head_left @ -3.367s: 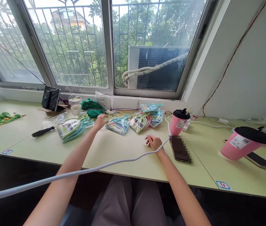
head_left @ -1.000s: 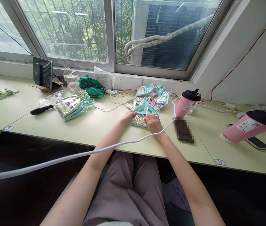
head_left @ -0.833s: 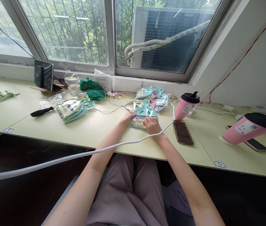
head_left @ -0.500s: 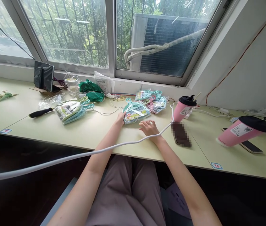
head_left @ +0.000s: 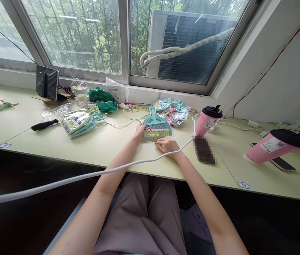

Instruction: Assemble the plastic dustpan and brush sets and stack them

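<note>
My left hand (head_left: 139,131) grips the left edge of a teal mini dustpan and brush set (head_left: 156,124), wrapped in clear plastic with a printed label. The set is tilted up, its handle pointing toward the window. At its lower edge my right hand (head_left: 167,145) pinches the clear plastic wrapper, fingers closed. Just behind lie several more wrapped dustpan sets (head_left: 179,112), teal and pink. To the left another pile of wrapped sets (head_left: 80,122) in green and teal rests on the table.
A black-handled tool (head_left: 44,125) lies left of that pile. Two pink cups (head_left: 205,122) with black lids stand on the right, near a phone (head_left: 205,150). A white cable (head_left: 86,176) crosses in front of my arms. A tablet (head_left: 47,83) stands at the back left.
The dustpan set in my left hand has tipped more upright and shifted slightly right. My right hand has closed on the lower edge of its wrapper.
</note>
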`<state>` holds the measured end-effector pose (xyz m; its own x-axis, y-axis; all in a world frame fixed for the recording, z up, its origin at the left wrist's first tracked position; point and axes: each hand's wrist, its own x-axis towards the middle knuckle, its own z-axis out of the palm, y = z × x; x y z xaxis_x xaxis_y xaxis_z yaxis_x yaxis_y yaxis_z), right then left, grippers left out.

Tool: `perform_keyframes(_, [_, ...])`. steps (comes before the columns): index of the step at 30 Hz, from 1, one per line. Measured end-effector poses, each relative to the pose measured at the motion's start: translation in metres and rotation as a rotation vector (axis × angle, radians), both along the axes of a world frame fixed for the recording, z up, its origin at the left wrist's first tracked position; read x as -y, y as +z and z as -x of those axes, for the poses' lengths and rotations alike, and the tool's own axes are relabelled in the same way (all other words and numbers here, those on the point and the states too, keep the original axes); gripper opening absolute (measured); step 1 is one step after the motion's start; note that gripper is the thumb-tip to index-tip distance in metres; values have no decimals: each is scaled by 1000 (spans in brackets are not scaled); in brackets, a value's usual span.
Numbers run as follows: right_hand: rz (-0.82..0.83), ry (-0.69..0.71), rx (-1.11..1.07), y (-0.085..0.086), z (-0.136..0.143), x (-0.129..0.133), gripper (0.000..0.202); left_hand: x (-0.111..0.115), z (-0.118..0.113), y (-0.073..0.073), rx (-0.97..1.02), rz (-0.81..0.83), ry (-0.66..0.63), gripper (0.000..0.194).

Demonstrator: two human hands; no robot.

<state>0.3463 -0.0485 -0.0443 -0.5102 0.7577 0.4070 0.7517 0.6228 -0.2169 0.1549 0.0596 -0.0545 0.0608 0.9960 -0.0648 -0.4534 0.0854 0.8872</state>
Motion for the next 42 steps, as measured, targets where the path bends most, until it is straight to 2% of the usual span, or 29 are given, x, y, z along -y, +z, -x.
perform_keyframes(3, [115,-118,-261,-5,-3,-11,28,5,-1,10,34,9,101,34])
perform_keyframes(9, [323,-327,-696,-18,-14,-31,45,22,-24,15,143,-123,-40,43])
perform_keyframes(13, [337,-377,-896,-16,-18,-30,48,25,-30,12,187,-97,-61,43])
perform_keyframes(16, [267,-426,-1038,-9,-16,-26,47,25,-28,13,211,-70,-79,41])
perform_keyframes(18, [210,-400,-1172,-3,-13,-23,47,25,-26,14,241,-58,-77,41])
perform_keyframes(20, [207,-293,-1292,2,-9,-20,44,25,-25,15,274,-57,-63,39])
perform_keyframes(24, [370,-111,-1362,9,-1,-13,41,26,-22,18,299,-98,-60,38])
perform_keyframes(28, [475,-87,-1400,11,4,-10,57,27,-23,18,294,-99,-82,39])
perform_keyframes(34, [454,-148,-1492,5,0,-15,48,31,-25,18,277,-94,-115,36])
perform_keyframes(39, [563,30,-1443,9,-1,-11,41,30,-21,19,290,-19,-61,41])
perform_keyframes(42, [562,24,-1414,12,0,-10,40,30,-19,20,269,-11,-45,43])
